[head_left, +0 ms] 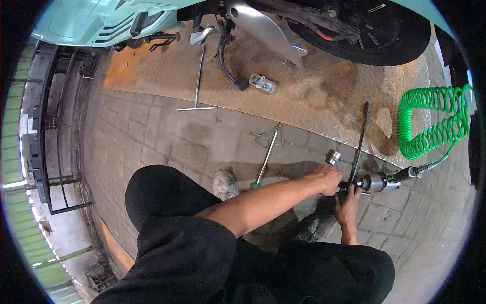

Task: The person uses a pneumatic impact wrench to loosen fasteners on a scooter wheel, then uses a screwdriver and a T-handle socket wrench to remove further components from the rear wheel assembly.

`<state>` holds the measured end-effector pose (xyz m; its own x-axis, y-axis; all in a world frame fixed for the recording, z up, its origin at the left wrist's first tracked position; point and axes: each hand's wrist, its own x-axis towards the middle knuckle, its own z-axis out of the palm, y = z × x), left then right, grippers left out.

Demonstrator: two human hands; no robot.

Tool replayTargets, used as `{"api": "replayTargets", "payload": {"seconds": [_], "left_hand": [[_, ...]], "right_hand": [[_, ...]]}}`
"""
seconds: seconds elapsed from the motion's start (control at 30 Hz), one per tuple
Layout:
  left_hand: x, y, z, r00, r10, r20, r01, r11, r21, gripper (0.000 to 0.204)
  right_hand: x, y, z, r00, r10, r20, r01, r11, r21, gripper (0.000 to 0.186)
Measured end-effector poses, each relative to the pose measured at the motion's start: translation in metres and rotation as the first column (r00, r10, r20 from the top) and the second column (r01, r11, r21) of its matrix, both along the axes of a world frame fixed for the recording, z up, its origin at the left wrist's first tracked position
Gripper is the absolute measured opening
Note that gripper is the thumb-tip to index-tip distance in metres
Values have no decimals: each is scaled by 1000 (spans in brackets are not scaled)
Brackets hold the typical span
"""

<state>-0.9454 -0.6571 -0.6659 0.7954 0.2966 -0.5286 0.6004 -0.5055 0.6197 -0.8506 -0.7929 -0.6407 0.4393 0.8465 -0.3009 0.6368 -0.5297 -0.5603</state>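
Note:
At the right of the head view, my hands work close together low over the paving. My left hand [326,179] reaches across with its fingers closed at a small dark part, mostly hidden by the fingers. Just below, my right hand [348,205] is closed around the same spot; what it grips is also hidden. An air impact wrench [374,182] lies against the fingers, its nose toward them. From between the hands a long dark rod [360,142] extends up to the metal plate. Beside my left hand stands a round silver metal part [332,156].
A green coiled air hose [405,124] joins the wrench. A scooter [106,23] stands above a rusty tread plate [314,101]. A T-handle wrench [198,81], a small metal cover [262,84] and a green-handled screwdriver [267,157] lie around.

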Motion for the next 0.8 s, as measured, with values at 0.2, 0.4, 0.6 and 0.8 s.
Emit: {"api": "replayTargets", "payload": {"seconds": [0.2,0.4,0.6,0.8], "left_hand": [[-4,6,13,999,-53,-2,53,998,-39,45],[26,92,109,971,-50,235,56,998,-18,44],[38,206,237,927,-2,374,-150,914,376,46],[-28,239,278,928,-330,173,174,795,582,51]], "right_hand": [[-1,8,13,995,-42,-94,33,995,-89,53],[42,30,51,983,123,-139,-143,979,-146,53],[86,91,102,996,87,-1,-86,988,129,49],[101,136,116,989,5,-147,32,968,250,49]]}}
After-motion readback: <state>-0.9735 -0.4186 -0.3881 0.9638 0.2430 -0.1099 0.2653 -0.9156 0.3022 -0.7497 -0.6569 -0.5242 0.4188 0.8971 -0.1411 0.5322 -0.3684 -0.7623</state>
